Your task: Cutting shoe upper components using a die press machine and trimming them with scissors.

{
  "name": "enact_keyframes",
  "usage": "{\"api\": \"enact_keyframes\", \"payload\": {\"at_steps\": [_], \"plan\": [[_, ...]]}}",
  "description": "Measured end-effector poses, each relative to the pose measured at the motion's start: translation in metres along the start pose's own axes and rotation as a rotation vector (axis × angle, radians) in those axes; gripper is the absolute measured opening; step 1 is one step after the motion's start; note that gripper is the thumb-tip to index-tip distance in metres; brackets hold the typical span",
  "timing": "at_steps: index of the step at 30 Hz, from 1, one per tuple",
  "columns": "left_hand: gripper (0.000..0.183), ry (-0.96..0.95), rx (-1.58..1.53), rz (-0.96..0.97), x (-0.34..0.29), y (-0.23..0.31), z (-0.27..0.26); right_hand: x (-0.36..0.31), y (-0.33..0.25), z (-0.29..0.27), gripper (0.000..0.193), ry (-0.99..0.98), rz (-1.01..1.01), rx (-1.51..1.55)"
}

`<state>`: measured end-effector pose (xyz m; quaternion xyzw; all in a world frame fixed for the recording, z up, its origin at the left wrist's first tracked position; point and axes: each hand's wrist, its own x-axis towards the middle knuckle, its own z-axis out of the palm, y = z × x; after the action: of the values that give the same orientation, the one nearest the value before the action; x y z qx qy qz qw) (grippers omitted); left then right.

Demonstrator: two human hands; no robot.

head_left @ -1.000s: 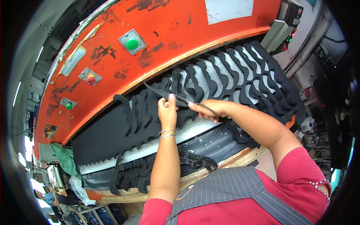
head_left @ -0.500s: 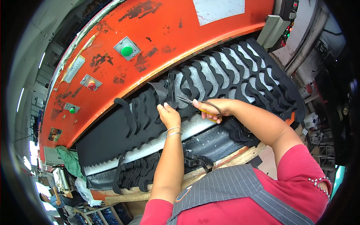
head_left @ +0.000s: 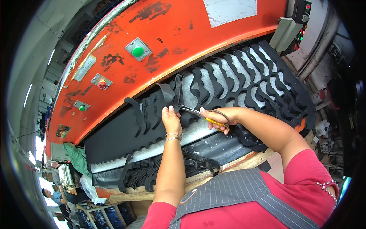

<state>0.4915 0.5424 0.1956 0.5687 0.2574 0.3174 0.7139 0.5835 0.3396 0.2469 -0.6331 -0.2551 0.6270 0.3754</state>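
Observation:
My right hand (head_left: 221, 117) is closed around a pair of scissors (head_left: 190, 110) with yellow on its handle. The scissor tips meet the black material just right of my left fingers. My left hand (head_left: 171, 117) pinches the lower part of a thin black sheet piece (head_left: 167, 94), which stands up with a curved top edge. Against it leans a bunch of wavy black strips (head_left: 178, 86). Under both hands lies a black foam-like sheet (head_left: 110, 133) with wavy cut-outs, pale board showing through on the right.
An orange machine beam (head_left: 114, 72) with green buttons (head_left: 138, 51) and a red button (head_left: 102, 84) runs behind the sheet. Stacked wavy black strips (head_left: 143, 173) and a black frame-like tool (head_left: 200, 164) lie along the near edge. Another person (head_left: 57, 195) is at far lower left.
The scissors have come closer to my left hand, their tips now at the material beside its fingers. My left hand keeps its hold. The whole view has shifted slightly.

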Motion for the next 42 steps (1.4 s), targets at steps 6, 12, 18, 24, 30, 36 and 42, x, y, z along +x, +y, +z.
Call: {"api": "enact_keyframes", "payload": {"at_steps": [6, 12, 18, 24, 30, 36, 42], "plan": [[0.019, 0.01, 0.014, 0.029, -0.004, -0.001, 0.003, 0.005, 0.008, 0.009, 0.099, -0.019, -0.042, 0.116], [0.019, 0.046, -0.007, 0.023, -0.008, 0.0, 0.003, 0.025, 0.009, 0.016, 0.095, -0.075, -0.067, 0.172], [0.018, 0.062, 0.051, 0.038, -0.011, -0.003, 0.005, 0.019, 0.017, 0.019, 0.093, -0.034, -0.107, 0.176], [0.017, 0.072, 0.108, 0.064, -0.018, -0.005, 0.003, 0.04, 0.01, 0.027, 0.09, 0.027, -0.141, 0.215], [0.014, -0.035, -0.004, -0.013, -0.033, 0.025, -0.058, 0.044, 0.024, 0.041, 0.08, 0.085, -0.173, 0.389], [0.023, -0.363, 0.527, -0.312, -0.069, 0.127, -0.268, 0.04, 0.025, 0.067, 0.078, 0.14, -0.193, 0.318], [0.007, -0.284, 0.725, -0.622, -0.109, 0.21, -0.439, 0.059, 0.011, 0.092, 0.08, 0.183, -0.157, 0.322]]}}
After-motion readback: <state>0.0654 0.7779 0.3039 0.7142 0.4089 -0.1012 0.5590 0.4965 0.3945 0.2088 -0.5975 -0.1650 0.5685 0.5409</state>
